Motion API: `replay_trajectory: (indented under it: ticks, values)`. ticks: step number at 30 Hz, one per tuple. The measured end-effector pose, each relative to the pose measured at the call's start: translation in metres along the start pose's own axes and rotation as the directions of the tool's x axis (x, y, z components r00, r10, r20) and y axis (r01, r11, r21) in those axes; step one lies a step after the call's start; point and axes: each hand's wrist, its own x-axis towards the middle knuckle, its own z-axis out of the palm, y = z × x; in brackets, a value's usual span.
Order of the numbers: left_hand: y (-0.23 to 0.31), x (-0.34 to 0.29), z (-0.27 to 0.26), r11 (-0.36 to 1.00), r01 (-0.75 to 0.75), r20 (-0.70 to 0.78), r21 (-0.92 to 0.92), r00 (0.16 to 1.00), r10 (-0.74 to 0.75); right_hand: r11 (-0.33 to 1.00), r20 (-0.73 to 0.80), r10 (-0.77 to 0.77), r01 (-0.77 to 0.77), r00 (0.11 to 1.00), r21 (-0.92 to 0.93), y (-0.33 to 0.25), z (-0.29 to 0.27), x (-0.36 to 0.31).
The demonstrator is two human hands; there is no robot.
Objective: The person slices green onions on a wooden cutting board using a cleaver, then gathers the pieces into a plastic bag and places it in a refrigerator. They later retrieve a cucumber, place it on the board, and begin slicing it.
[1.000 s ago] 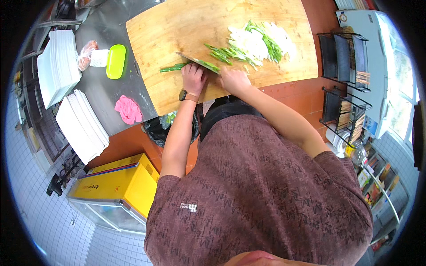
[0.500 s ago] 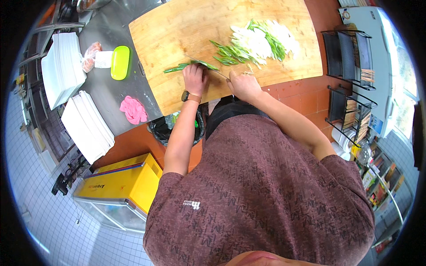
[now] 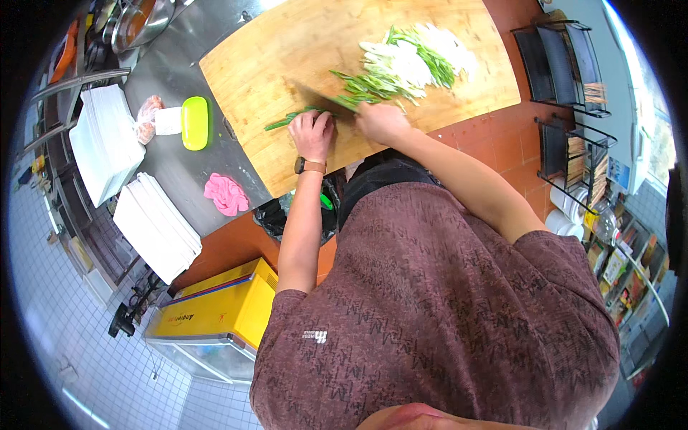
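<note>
On a wide wooden cutting board (image 3: 272,72), my left hand (image 3: 312,135) presses down on green scallion stalks (image 3: 278,125), fingers bent over them. Their leafy ends stick out to the left. My right hand (image 3: 383,123) is wrapped round the handle of a knife, which the fingers hide. The blurred knife blade (image 3: 326,97) slants up and left from that hand, close beside my left fingers. Farther right lies a loose heap of cut scallions (image 3: 401,64), white and green strips mixed, its near-left end close to the blade.
Left of the board, a steel counter (image 3: 161,165) bears a bright green dish (image 3: 194,123), a pink cloth (image 3: 226,194) and stacked white trays (image 3: 158,226). A black-lined bin (image 3: 272,218) stands below the board's near edge. Black wire racks (image 3: 562,68) hang at right.
The knife blade has tilted and now shows its broad side, blurred. My left hand remains on the stalks. The whole view has shifted slightly, moving the counter things lower.
</note>
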Motion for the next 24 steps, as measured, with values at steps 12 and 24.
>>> replay_trajectory:
  ticks: [12,24]
  values:
    - [-0.012,-0.012,0.005,0.995,0.06,0.067,-0.078,0.996,-0.055,0.996,0.085,-0.074,0.078,0.994,-0.049,0.001,0.001,-0.044]
    - [-0.012,-0.007,-0.002,0.999,0.05,0.059,0.008,0.997,-0.051,0.999,0.002,-0.038,0.038,0.999,0.018,-0.012,0.01,0.007]
